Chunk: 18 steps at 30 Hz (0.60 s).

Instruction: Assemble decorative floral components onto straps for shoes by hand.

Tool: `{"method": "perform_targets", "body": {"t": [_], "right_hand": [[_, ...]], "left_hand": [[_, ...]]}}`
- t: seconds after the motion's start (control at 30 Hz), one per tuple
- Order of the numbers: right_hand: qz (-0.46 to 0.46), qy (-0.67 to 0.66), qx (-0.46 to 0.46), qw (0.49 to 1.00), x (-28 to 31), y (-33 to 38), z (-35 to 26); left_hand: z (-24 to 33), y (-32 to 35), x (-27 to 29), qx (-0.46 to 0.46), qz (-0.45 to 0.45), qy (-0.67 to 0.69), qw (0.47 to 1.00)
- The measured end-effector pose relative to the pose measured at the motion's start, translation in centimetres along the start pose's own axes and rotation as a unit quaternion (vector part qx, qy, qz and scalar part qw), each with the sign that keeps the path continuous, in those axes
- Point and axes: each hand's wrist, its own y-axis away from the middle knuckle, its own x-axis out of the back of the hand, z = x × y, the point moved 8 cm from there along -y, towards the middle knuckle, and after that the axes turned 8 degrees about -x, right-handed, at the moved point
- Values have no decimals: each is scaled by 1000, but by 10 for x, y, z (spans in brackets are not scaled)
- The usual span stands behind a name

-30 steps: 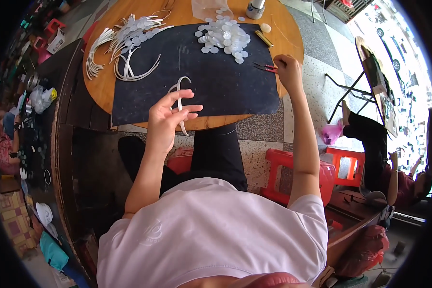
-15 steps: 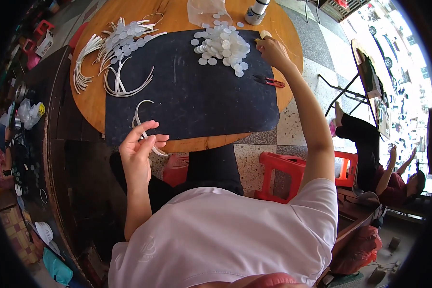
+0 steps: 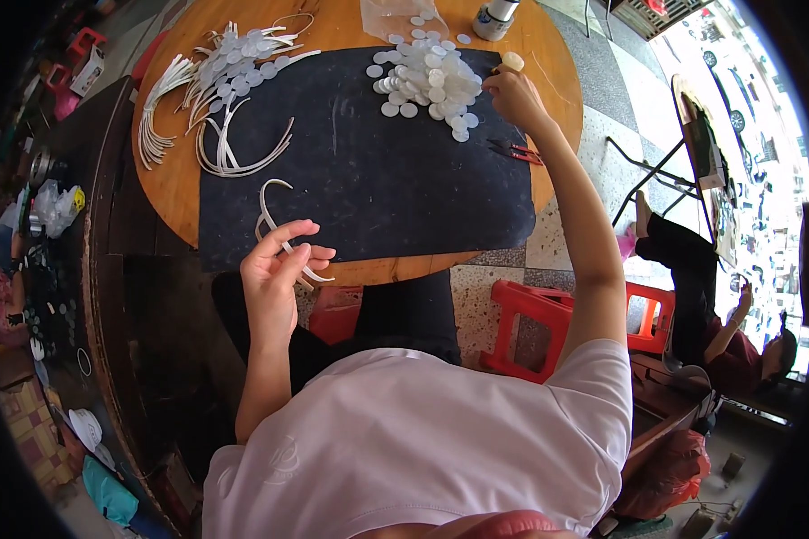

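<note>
1. Left hand (image 3: 279, 269): raised at the near edge of the table (image 3: 166, 202). The fingers pinch a curved white strip (image 3: 263, 202); one end arcs over the mat, the other points toward the lap.
2. Mat (image 3: 377, 189): dark, lying on the wooden table in front of the person.
3. Snips (image 3: 520, 153): red-handled, near the right edge of the mat, beside the right forearm. A second ago the right hand was at their handles; they now lie apart from its fingers. This likely marks a change of tool, with the left hand keeping the workpiece ready.
4. Right hand (image 3: 515, 97): extended to the far right corner of the mat, fingers curled, tips just beside the discs. The brass-coloured rod seen there a second ago is hidden; whether the fingers grip it cannot be told.
5. Discs (image 3: 436, 81): translucent, heaped at the far right of the mat.
6. Loose strips (image 3: 243, 171): curved, on the left side of the mat. More strips and discs lie beyond them.
7. Ball (image 3: 513, 61): pale, just beyond the right hand. A can (image 3: 493, 20) stands farther back.
</note>
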Motion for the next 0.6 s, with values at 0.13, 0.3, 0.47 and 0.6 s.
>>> {"method": "perform_targets", "body": {"t": [0.13, 0.3, 0.47, 0.6], "right_hand": [[9, -1, 52, 999, -8, -9, -10], [-4, 42, 76, 996, 2, -4, 19], [18, 45, 8, 999, 44, 33, 9], [58, -148, -3, 987, 85, 91, -56]], "left_hand": [[5, -2, -7, -1, -7, 47, 999], [15, -14, -27, 8, -69, 92, 993], [27, -10, -39, -39, -104, 17, 994], [24, -2, -43, -49, -94, -7, 994]]}}
